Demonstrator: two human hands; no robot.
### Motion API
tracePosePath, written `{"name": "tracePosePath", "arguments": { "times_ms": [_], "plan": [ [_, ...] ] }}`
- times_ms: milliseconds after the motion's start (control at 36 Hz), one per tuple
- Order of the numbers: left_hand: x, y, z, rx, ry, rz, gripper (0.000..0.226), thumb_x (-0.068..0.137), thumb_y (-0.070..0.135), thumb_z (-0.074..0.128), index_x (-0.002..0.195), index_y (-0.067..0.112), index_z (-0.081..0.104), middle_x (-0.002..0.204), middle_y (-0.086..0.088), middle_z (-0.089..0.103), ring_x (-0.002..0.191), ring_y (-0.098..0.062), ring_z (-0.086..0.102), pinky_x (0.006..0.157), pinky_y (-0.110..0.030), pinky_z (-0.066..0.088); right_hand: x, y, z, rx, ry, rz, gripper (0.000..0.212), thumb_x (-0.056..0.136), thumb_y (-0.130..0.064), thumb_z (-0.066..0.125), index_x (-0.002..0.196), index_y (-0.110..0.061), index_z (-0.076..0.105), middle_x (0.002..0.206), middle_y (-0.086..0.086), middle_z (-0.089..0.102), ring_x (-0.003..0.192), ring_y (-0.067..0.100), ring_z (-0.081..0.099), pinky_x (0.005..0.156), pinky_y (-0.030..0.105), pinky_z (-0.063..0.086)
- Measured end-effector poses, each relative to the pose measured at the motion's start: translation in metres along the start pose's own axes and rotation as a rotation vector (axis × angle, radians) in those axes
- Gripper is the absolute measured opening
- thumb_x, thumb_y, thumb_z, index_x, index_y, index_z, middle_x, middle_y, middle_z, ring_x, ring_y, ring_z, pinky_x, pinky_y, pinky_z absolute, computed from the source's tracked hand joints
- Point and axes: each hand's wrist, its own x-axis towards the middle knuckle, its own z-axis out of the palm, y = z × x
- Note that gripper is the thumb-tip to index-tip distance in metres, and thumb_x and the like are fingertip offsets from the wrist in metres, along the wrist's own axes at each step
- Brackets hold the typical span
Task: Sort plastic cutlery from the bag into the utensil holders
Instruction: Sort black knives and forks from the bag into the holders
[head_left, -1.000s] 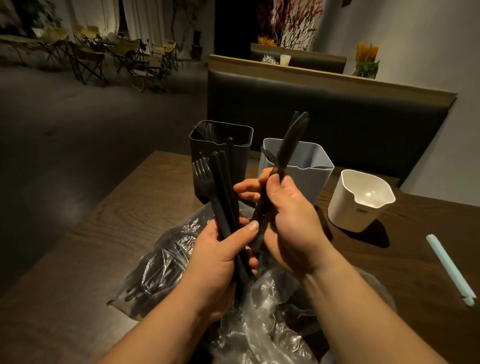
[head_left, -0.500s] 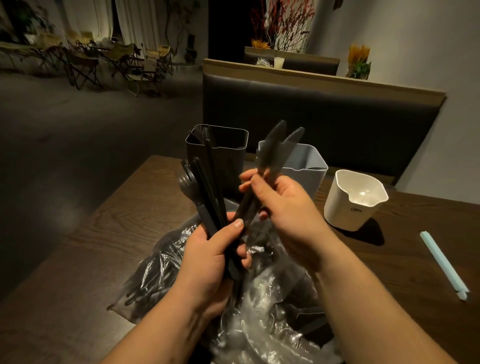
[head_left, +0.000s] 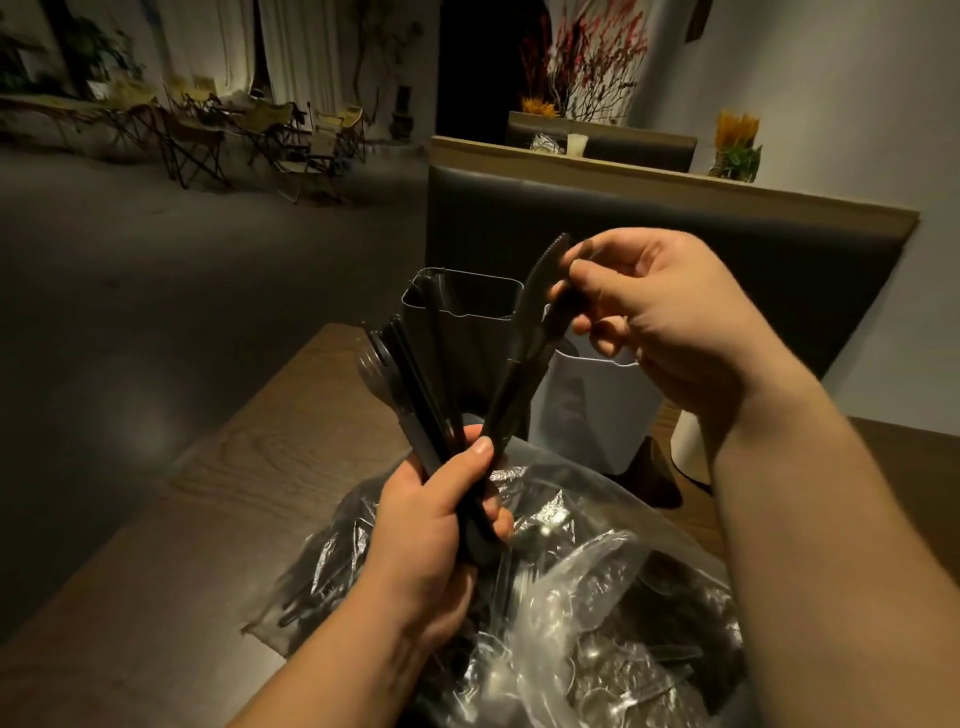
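As the right hand (head_left: 670, 322) is climbing from the knife handles up to the blades, its fingers (head_left: 608, 248) are now pinching the tips of the black knives (head_left: 532, 312), fanning them away from the forks and other pieces (head_left: 400, 389) that the left hand (head_left: 436, 519) is still clamping just below. Behind the pinching fingers, the black holder (head_left: 467, 332) and grey holder (head_left: 587, 415) are standing open-topped. Beneath both hands the clear bag (head_left: 597, 597) is lying on the surface (head_left: 249, 483), still holding plenty. Seemingly the knives are being singled out for lifting into a holder.
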Motion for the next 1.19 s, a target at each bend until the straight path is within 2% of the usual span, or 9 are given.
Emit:
{"name": "tracePosePath", "arguments": {
  "times_ms": [278, 361, 472, 639, 694, 861, 1056, 1139, 1194],
  "plan": [
    [0.004, 0.003, -0.005, -0.043, 0.152, 0.064, 0.013, 0.093, 0.009, 0.062, 0.105, 0.006, 0.059, 0.073, -0.007, 0.061, 0.052, -0.013, 0.049, 0.047, -0.027, 0.043, 0.041, -0.006, 0.005, 0.039, 0.419, -0.147, 0.021, 0.103, -0.017, 0.053, 0.118, -0.009, 0.064, 0.096, 0.000, 0.070, 0.080, 0.003, 0.071, 0.057, 0.015, 0.052],
    [0.007, 0.004, -0.007, -0.034, 0.178, 0.074, 0.014, 0.095, 0.011, 0.062, 0.107, 0.006, 0.058, 0.074, -0.006, 0.061, 0.053, -0.013, 0.050, 0.046, -0.027, 0.044, 0.044, -0.001, 0.012, 0.125, 0.394, -0.142, 0.014, 0.103, -0.016, 0.052, 0.111, -0.014, 0.063, 0.097, 0.001, 0.071, 0.084, 0.005, 0.072, 0.059, 0.017, 0.054],
    [0.007, 0.004, -0.006, -0.062, 0.200, 0.082, 0.005, 0.096, 0.010, 0.060, 0.101, 0.011, 0.059, 0.071, -0.005, 0.060, 0.052, -0.013, 0.049, 0.046, -0.026, 0.044, 0.054, 0.004, 0.006, 0.417, 0.702, -0.098, 0.010, 0.102, -0.019, 0.054, 0.099, -0.023, 0.062, 0.095, -0.002, 0.072, 0.079, 0.006, 0.071, 0.062, 0.019, 0.054],
    [0.007, 0.004, -0.008, -0.078, 0.208, 0.082, 0.002, 0.097, 0.012, 0.059, 0.099, 0.011, 0.058, 0.069, -0.004, 0.059, 0.054, -0.012, 0.049, 0.048, -0.026, 0.044, 0.075, 0.018, 0.012, 0.264, 0.974, -0.268, 0.011, 0.101, -0.016, 0.055, 0.097, -0.027, 0.057, 0.095, -0.006, 0.068, 0.084, 0.009, 0.070, 0.069, 0.027, 0.060],
    [0.007, 0.003, -0.008, -0.069, 0.201, 0.081, 0.002, 0.096, 0.012, 0.060, 0.098, 0.012, 0.059, 0.070, -0.004, 0.058, 0.054, -0.012, 0.049, 0.049, -0.026, 0.044, 0.084, 0.026, 0.019, 0.037, 0.886, -0.327, 0.015, 0.098, -0.016, 0.057, 0.094, -0.030, 0.059, 0.091, -0.010, 0.065, 0.089, 0.010, 0.069, 0.078, 0.035, 0.060],
    [0.007, 0.003, -0.007, -0.065, 0.195, 0.074, 0.005, 0.095, 0.012, 0.062, 0.100, 0.013, 0.059, 0.069, -0.003, 0.058, 0.054, -0.013, 0.049, 0.049, -0.027, 0.043, 0.085, 0.048, 0.042, -0.422, 0.436, -0.333, 0.027, 0.098, -0.011, 0.060, 0.124, -0.018, 0.060, 0.111, -0.011, 0.059, 0.093, -0.005, 0.056, 0.076, 0.003, 0.046],
    [0.008, 0.002, -0.009, -0.050, 0.194, 0.057, 0.007, 0.095, 0.013, 0.063, 0.101, 0.014, 0.060, 0.069, -0.004, 0.056, 0.053, -0.012, 0.049, 0.049, -0.027, 0.043, 0.079, 0.062, 0.052, -0.866, 0.052, -0.123, 0.032, 0.103, -0.029, 0.051, 0.133, -0.033, 0.061, 0.131, -0.003, 0.064, 0.127, 0.024, 0.051, 0.108, 0.046, 0.039],
    [0.007, 0.003, -0.009, -0.060, 0.195, 0.062, 0.006, 0.095, 0.012, 0.063, 0.100, 0.014, 0.060, 0.069, -0.004, 0.056, 0.053, -0.012, 0.049, 0.049, -0.027, 0.043, 0.078, 0.056, 0.043, -0.858, 0.049, -0.173, 0.035, 0.105, -0.036, 0.043, 0.136, -0.035, 0.057, 0.136, -0.008, 0.059, 0.135, 0.022, 0.040, 0.108, 0.044, 0.027],
    [0.007, 0.003, -0.009, -0.064, 0.193, 0.057, 0.007, 0.095, 0.013, 0.063, 0.101, 0.013, 0.060, 0.070, -0.004, 0.056, 0.053, -0.012, 0.049, 0.050, -0.027, 0.043, 0.068, 0.043, 0.038, -0.616, 0.133, -0.282, 0.038, 0.102, -0.041, 0.042, 0.133, -0.029, 0.061, 0.129, -0.009, 0.063, 0.129, 0.018, 0.048, 0.108, 0.042, 0.036]
  ]
}}
